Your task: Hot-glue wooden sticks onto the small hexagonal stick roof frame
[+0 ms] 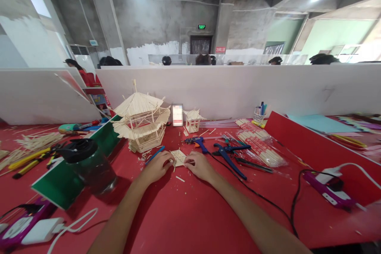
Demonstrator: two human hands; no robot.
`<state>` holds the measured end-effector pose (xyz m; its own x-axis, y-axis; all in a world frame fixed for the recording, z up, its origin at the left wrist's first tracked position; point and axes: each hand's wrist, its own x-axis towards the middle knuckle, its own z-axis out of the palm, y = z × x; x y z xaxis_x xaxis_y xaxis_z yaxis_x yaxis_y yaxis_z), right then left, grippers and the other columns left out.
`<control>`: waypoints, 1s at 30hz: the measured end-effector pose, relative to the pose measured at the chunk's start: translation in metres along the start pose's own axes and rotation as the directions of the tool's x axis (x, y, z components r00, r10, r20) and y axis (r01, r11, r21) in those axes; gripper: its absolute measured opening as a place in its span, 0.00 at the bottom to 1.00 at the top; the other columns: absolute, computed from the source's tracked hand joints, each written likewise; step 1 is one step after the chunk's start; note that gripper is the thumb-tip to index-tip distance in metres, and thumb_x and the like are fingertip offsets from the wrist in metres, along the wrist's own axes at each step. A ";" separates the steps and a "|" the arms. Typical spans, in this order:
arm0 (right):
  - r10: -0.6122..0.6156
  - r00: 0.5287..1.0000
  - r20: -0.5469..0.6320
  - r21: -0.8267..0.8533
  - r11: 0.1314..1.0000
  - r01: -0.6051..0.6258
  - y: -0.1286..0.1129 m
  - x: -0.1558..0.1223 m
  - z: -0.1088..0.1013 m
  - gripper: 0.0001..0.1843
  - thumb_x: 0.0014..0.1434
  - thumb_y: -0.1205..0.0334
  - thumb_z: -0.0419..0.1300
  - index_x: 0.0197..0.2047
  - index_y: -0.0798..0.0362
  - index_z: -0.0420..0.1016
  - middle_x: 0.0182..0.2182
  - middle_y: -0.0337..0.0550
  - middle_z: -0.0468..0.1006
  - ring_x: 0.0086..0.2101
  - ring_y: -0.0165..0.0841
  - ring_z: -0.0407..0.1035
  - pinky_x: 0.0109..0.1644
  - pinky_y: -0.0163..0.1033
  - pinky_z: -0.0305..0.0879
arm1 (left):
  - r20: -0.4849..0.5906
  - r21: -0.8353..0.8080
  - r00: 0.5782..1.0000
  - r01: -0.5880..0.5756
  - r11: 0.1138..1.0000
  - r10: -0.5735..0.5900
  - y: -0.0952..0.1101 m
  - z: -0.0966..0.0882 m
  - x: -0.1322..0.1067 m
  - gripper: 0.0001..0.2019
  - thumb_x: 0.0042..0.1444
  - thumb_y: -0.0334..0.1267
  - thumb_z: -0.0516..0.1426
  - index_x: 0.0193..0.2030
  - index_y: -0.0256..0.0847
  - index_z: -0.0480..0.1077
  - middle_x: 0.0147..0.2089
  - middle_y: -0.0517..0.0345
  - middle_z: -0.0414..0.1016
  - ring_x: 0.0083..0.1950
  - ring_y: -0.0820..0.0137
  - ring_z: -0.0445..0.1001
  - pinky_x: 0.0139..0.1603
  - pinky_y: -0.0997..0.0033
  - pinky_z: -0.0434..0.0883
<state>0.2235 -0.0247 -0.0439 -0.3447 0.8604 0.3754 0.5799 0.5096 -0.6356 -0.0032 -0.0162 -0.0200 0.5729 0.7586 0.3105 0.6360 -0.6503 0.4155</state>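
Observation:
A small hexagonal frame of thin wooden sticks (179, 158) lies at the middle of the red table. My left hand (157, 165) pinches its left edge, fingers curled and thumb close in. On the opposite side my right hand (201, 164) is closed at the right edge, with its fingertips partly hidden. A loose stick piece (180, 179) lies just in front of the frame. Behind my left hand are a blue pen-like stick (155, 154) and a large two-tiered stick pavilion (143, 121). A smaller stick pavilion (193, 120) stands behind the frame.
To the right lie a blue glue gun (201, 144), a blue-handled cutter (229, 158) and bagged sticks (258, 143). A dark bottle (92, 170) stands left by a green divider (59, 184). Power strips (330, 194) and cords lie at both sides. A white partition (226, 87) runs behind.

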 end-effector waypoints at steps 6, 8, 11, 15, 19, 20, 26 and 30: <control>0.007 1.000 -0.013 0.065 0.998 -0.006 -0.004 -0.002 -0.001 0.04 0.55 0.70 0.65 0.31 0.52 0.80 0.31 0.40 0.73 0.32 0.30 0.69 0.36 0.33 0.62 | 0.016 0.004 1.000 0.005 1.000 -0.005 0.000 0.000 0.000 0.08 0.61 0.33 0.53 0.42 0.42 0.73 0.45 0.53 0.75 0.49 0.64 0.71 0.56 0.60 0.67; 0.014 1.000 -0.018 0.063 0.998 -0.013 -0.005 -0.002 -0.002 0.04 0.55 0.70 0.65 0.32 0.53 0.80 0.30 0.39 0.72 0.31 0.29 0.69 0.36 0.32 0.61 | 0.024 0.001 1.000 0.006 1.000 -0.006 0.000 0.000 0.001 0.08 0.61 0.33 0.53 0.43 0.42 0.72 0.45 0.53 0.74 0.48 0.64 0.71 0.55 0.60 0.67; 0.012 1.000 -0.007 0.047 0.999 -0.012 -0.006 -0.002 -0.003 0.04 0.55 0.71 0.65 0.32 0.53 0.79 0.29 0.38 0.71 0.30 0.28 0.67 0.35 0.32 0.60 | 0.027 -0.018 1.000 0.003 1.000 -0.002 0.000 0.000 0.001 0.08 0.61 0.34 0.53 0.42 0.42 0.73 0.45 0.53 0.74 0.48 0.65 0.71 0.55 0.61 0.66; -0.001 1.000 0.005 0.043 0.999 0.000 -0.004 -0.003 -0.003 0.05 0.55 0.72 0.65 0.32 0.53 0.79 0.29 0.38 0.71 0.29 0.28 0.67 0.34 0.32 0.59 | 0.015 -0.047 0.999 0.033 0.998 -0.032 0.000 0.001 0.001 0.07 0.62 0.37 0.54 0.41 0.42 0.73 0.44 0.53 0.74 0.47 0.64 0.71 0.54 0.61 0.66; -0.002 1.000 0.004 0.100 0.995 0.002 -0.004 -0.004 -0.004 0.05 0.55 0.73 0.65 0.31 0.54 0.78 0.30 0.39 0.70 0.31 0.29 0.68 0.36 0.32 0.61 | -0.020 -0.085 0.998 0.059 0.995 -0.061 -0.002 0.005 0.003 0.06 0.60 0.39 0.56 0.39 0.42 0.73 0.43 0.53 0.74 0.47 0.64 0.70 0.54 0.61 0.65; 0.001 1.000 0.001 0.111 0.994 -0.002 -0.004 -0.004 -0.005 0.05 0.55 0.73 0.64 0.30 0.54 0.78 0.30 0.39 0.70 0.31 0.29 0.68 0.36 0.32 0.62 | -0.028 -0.099 0.997 0.062 0.993 -0.066 -0.003 0.006 0.003 0.06 0.60 0.40 0.56 0.39 0.42 0.73 0.43 0.53 0.74 0.47 0.64 0.70 0.54 0.60 0.65; -0.015 1.000 0.015 0.095 0.995 0.013 -0.007 -0.007 -0.007 0.05 0.56 0.72 0.63 0.33 0.54 0.78 0.32 0.41 0.72 0.33 0.31 0.70 0.38 0.34 0.64 | -0.060 -0.176 0.996 0.053 0.983 -0.065 -0.009 0.011 0.005 0.08 0.59 0.43 0.57 0.39 0.42 0.74 0.44 0.52 0.73 0.48 0.63 0.70 0.53 0.62 0.67; -0.033 0.999 0.008 0.079 0.996 0.032 -0.005 -0.009 -0.004 0.06 0.58 0.71 0.61 0.36 0.52 0.79 0.33 0.43 0.75 0.34 0.32 0.71 0.40 0.35 0.66 | -0.075 -0.184 0.994 0.066 0.981 -0.081 -0.009 0.014 0.006 0.09 0.59 0.44 0.57 0.37 0.42 0.74 0.43 0.53 0.72 0.46 0.64 0.70 0.52 0.62 0.67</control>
<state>0.2268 -0.0347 -0.0418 -0.3693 0.8430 0.3911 0.5085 0.5356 -0.6743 0.0019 -0.0066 -0.0332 0.4791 0.8097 0.3388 0.5661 -0.5800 0.5857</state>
